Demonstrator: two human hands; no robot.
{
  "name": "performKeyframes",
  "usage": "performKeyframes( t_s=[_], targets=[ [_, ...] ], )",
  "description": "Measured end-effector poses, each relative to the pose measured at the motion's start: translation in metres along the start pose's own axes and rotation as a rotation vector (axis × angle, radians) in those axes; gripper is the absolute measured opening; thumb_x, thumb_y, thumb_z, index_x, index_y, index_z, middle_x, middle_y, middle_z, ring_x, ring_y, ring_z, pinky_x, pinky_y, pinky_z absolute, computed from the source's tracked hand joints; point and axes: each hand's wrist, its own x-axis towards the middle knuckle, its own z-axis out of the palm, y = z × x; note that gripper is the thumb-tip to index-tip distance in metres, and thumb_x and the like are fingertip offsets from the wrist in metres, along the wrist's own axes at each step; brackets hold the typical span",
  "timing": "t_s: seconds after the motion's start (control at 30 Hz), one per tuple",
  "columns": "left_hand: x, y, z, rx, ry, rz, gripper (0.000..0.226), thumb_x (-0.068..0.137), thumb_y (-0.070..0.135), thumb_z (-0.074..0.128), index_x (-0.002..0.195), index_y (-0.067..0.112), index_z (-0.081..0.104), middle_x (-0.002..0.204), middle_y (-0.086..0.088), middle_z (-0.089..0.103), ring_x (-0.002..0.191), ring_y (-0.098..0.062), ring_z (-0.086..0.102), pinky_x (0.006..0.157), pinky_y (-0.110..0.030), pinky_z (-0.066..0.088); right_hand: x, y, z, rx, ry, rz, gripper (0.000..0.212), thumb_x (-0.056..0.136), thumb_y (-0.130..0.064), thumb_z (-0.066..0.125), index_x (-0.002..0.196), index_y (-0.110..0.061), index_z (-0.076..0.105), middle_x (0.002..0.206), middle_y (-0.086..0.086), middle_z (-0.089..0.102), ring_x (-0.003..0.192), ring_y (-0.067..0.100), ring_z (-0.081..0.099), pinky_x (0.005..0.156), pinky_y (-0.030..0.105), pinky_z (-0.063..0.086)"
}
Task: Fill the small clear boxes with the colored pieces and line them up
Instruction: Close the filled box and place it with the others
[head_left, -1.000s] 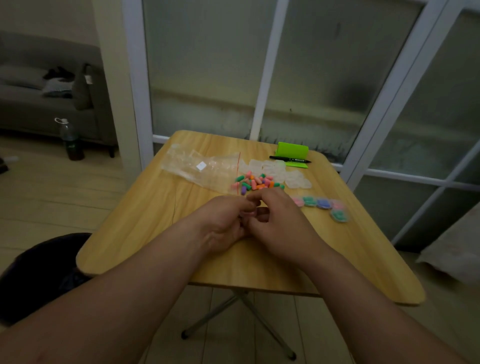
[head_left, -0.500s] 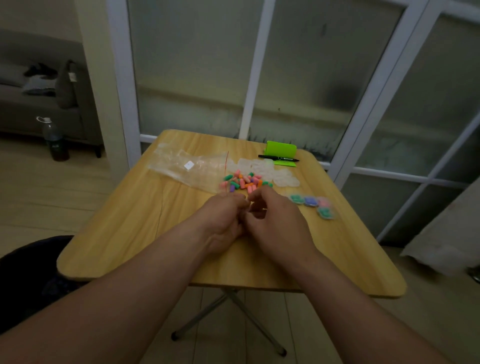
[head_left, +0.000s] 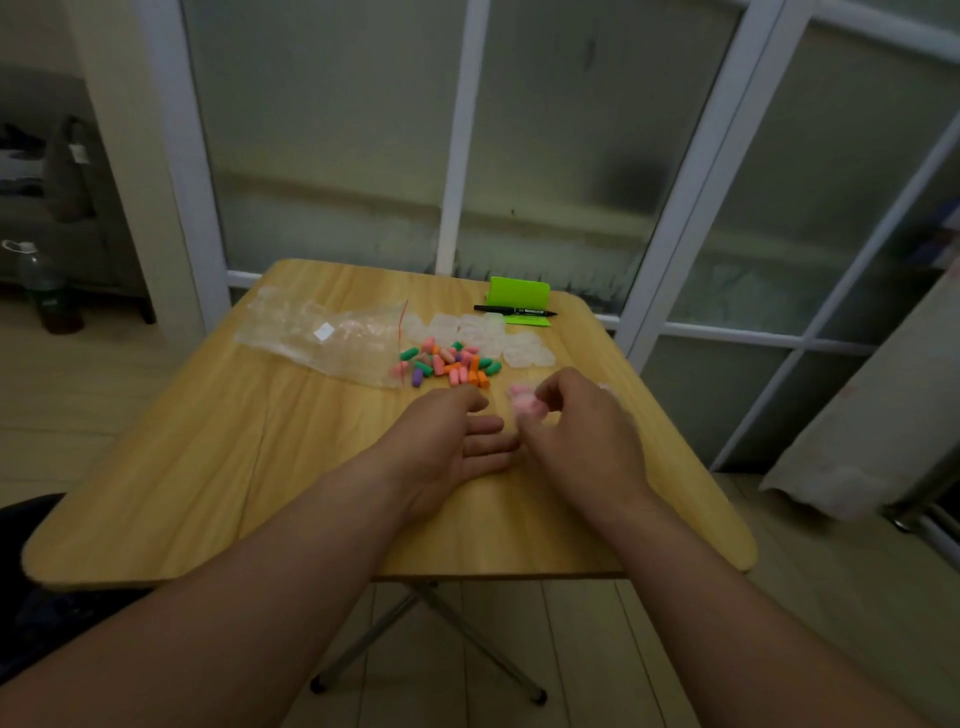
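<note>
One pink-filled box (head_left: 524, 406) is pinched by the right grip (head_left: 582, 434); left grip (head_left: 453, 442) spread flat, empty.

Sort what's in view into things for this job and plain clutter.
For the job: colored pieces; empty clear boxes; box of pink pieces, held in the right hand; plastic bag, apparently with more boxes inside.
Lying about: black pen; green stand; bottle on the floor.

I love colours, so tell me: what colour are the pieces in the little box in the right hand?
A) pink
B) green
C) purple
A: the small clear box pinched in the right hand shows pink pieces inside.
</note>
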Motion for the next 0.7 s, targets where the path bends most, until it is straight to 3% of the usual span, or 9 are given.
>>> performKeyframes(
  t_s=[0.13,0.3,0.7],
  targets=[
    [0.001,0.0,0.001,0.051,0.01,-0.01,0.033,0.106,0.019,0.047,0.136,0.006,0.046,0.121,-0.024,0.067,0.102,-0.036,0.075,0.086,-0.042,0.064,0.01,0.028,-0.003,-0.221,0.011,0.106,0.01,0.096,-0.038,0.057,0.103,-0.031,0.062,0.102,-0.005,0.07,0.101,0.023,0.059,0.093,0.045,0.044],
    [0.002,0.002,-0.002,0.053,0.016,-0.024,0.044,0.106,0.019,0.048,0.146,0.001,0.044,0.117,-0.024,0.069,0.101,-0.036,0.076,0.086,-0.043,0.064,0.015,0.031,-0.001,-0.349,0.015,0.089,0.017,0.097,-0.037,0.053,0.106,-0.027,0.063,0.1,-0.001,0.069,0.101,0.025,0.059,0.091,0.046,0.044],
    [0.004,0.005,-0.003,0.058,0.022,-0.024,0.037,0.106,0.019,0.049,0.139,0.003,0.048,0.117,-0.023,0.069,0.101,-0.035,0.076,0.088,-0.044,0.063,0.021,0.033,-0.001,-0.387,0.011,0.135,0.025,0.096,-0.044,0.051,0.107,-0.024,0.061,0.107,-0.001,0.063,0.106,0.024,0.056,0.095,0.049,0.044]
  ],
)
